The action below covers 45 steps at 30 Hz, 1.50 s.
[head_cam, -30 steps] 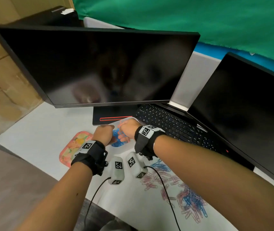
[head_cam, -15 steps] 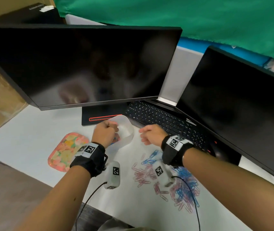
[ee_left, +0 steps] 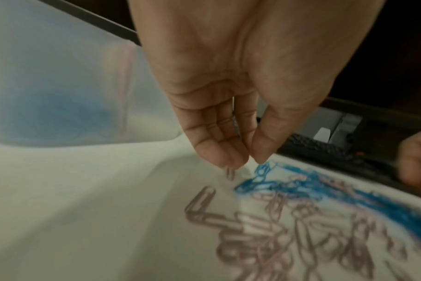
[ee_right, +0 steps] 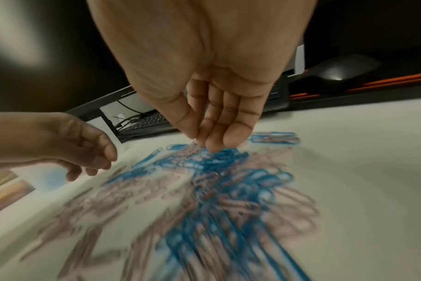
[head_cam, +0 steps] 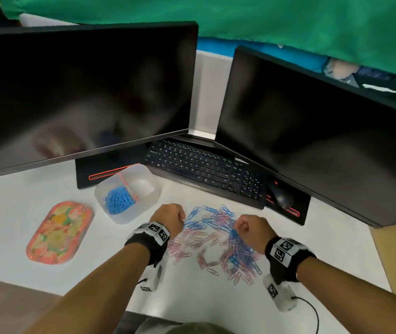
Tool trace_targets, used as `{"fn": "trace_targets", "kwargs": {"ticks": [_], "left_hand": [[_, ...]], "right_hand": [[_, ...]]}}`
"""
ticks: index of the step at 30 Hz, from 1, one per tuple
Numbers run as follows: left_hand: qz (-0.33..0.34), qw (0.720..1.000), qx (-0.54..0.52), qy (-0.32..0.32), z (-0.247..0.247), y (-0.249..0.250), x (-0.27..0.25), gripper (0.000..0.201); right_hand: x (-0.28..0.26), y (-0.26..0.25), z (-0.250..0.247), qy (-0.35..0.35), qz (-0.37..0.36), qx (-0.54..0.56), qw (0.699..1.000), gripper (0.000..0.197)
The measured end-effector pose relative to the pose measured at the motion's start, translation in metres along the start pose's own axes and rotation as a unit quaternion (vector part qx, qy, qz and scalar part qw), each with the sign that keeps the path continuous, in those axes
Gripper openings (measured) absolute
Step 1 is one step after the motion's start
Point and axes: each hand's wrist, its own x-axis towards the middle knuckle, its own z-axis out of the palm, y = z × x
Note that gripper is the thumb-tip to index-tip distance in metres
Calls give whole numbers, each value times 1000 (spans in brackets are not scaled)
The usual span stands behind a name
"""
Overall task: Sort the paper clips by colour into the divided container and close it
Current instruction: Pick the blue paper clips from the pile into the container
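A translucent divided container (head_cam: 149, 197) stands open on the white table, with blue clips (head_cam: 119, 200) in its left compartment; the right compartment looks empty. A mixed pile of blue and pink paper clips (head_cam: 216, 237) lies in front of me. My left hand (head_cam: 170, 218) hovers at the pile's left edge. In the left wrist view its hand (ee_left: 250, 161) has straight fingers and thumb tip close together, just above a pink clip (ee_left: 230, 174). My right hand (head_cam: 250, 227) is at the pile's right side, and its hand (ee_right: 202, 140) points straight fingers down onto blue clips (ee_right: 216, 165).
A colourful floral lid (head_cam: 59, 232) lies left of the container. A black keyboard (head_cam: 204, 167) and mouse (head_cam: 281, 196) sit behind the pile, under two dark monitors (head_cam: 83, 92) (head_cam: 312, 128). The table's front edge is just below my wrists.
My left hand has let go of the container, which now stands on the table. Both hands have come back and down to the clip pile.
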Motion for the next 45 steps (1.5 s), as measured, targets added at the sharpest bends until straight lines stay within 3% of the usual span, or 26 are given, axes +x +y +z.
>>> {"fn": "trace_targets", "kwargs": {"ticks": [5,8,12,16,20,23,26,30,32,37,43,45], "left_hand": [[-6,997,78,-8,14,0,5,13],[-2,994,108,-9,18,3,6,16],[-8,991,130,-17,17,5,6,20],[-22,996,89,-12,17,5,2,12],[-35,999,-30,20,16,1,-4,8],[-20,994,-106,26,14,-2,-9,14],[-22,987,-159,6,12,-6,-9,25],[-32,957,-288,-25,13,-10,-8,35],[-43,948,-312,-43,13,-11,-8,33],[-96,966,-236,-52,13,-11,-10,22],[-70,995,-65,17,5,-4,-12,14],[-69,992,-101,38,5,-3,-11,13]], "right_hand": [[-32,34,14,-45,-26,-50,997,22],[-41,41,26,-52,-97,-123,986,16],[-42,47,37,-61,-200,-183,961,28],[-36,47,39,-58,-269,-219,936,16],[-29,49,40,-47,-301,-223,926,10],[-29,44,40,-54,-283,-211,934,20],[-31,37,37,-41,-239,-130,961,18],[-34,29,28,-23,-130,35,991,7],[-32,27,24,-17,-67,96,993,15],[-22,33,8,-58,17,239,969,25],[-24,44,-4,-52,68,361,929,23],[-25,49,-7,-47,74,375,923,23]]}}
